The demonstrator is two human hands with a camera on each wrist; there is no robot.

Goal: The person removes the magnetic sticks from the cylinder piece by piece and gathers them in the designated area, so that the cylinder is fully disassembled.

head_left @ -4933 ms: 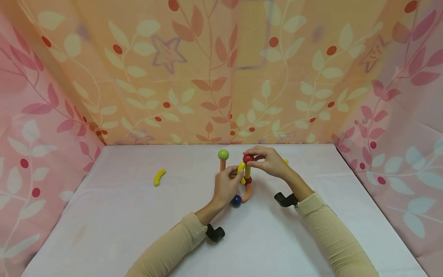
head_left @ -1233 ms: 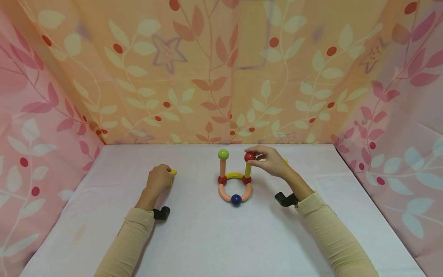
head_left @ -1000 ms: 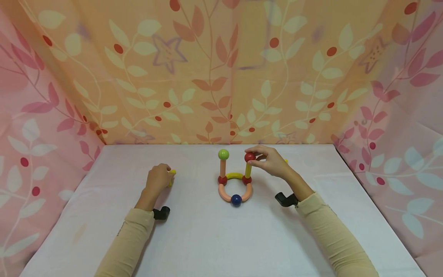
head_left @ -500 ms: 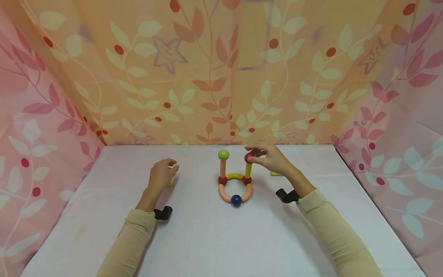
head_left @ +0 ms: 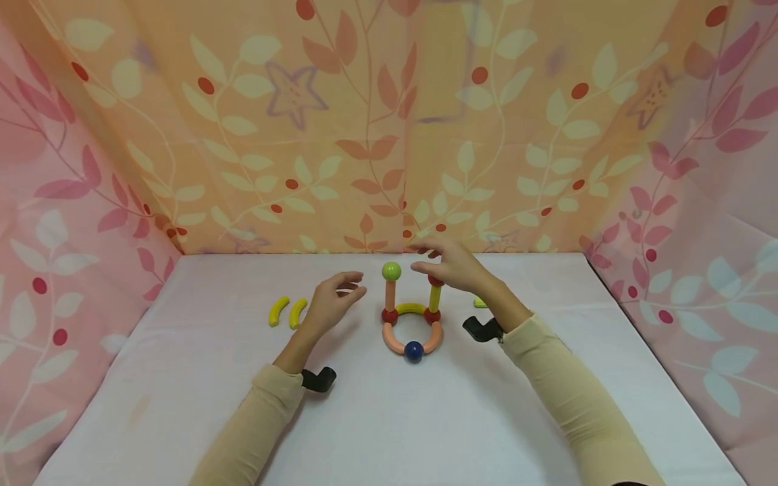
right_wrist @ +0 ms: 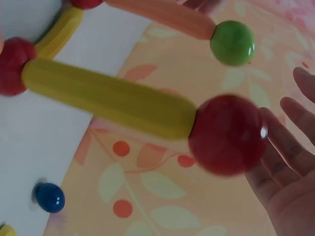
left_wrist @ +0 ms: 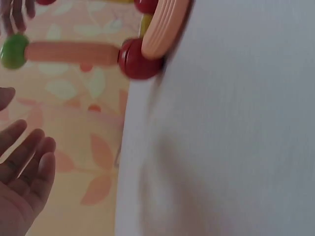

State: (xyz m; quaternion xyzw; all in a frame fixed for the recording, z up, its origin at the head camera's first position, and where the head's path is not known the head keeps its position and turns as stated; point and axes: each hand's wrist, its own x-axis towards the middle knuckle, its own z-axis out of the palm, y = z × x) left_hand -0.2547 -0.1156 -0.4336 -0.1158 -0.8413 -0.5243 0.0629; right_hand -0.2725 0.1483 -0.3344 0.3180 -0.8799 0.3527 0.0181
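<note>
Green ball and red ball atop upright rods, both hands close by, empty, fingers loose and apart.

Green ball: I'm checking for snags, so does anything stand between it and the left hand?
Nothing visible does: the head and left wrist views show a gap between the left hand and the green ball.

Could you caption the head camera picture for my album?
Left hand and right hand, both open, by a toy of colourful sticks and balls on a white table.
</note>
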